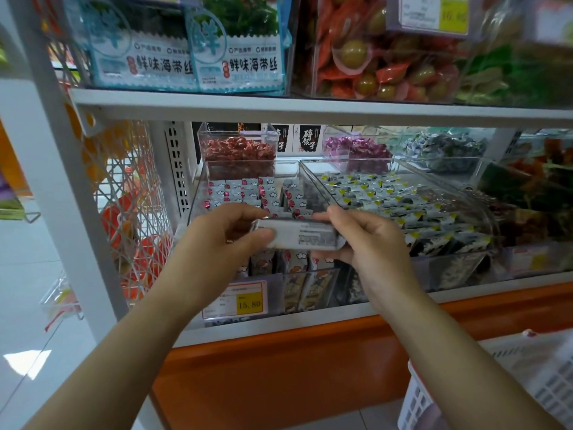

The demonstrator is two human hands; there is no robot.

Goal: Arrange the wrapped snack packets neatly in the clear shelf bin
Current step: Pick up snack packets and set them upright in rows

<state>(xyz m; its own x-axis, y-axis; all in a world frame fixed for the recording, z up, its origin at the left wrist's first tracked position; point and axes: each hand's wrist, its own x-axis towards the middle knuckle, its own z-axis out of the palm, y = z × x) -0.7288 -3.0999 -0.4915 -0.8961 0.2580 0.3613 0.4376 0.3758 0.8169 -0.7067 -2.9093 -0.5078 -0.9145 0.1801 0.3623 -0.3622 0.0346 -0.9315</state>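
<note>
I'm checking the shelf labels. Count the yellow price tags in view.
2. One price tag hangs on the front of the clear bin below the left hand; another price tag sits top right, on the upper bin. A blurred yellow patch lower right may be a third.

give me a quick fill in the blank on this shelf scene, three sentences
1. The grey packet is held by ____ hands.
2. The price tag on the clear bin reads ____.
3. The shelf front below the bin is coloured ____.

Missing words: both; 15.80; orange
</note>
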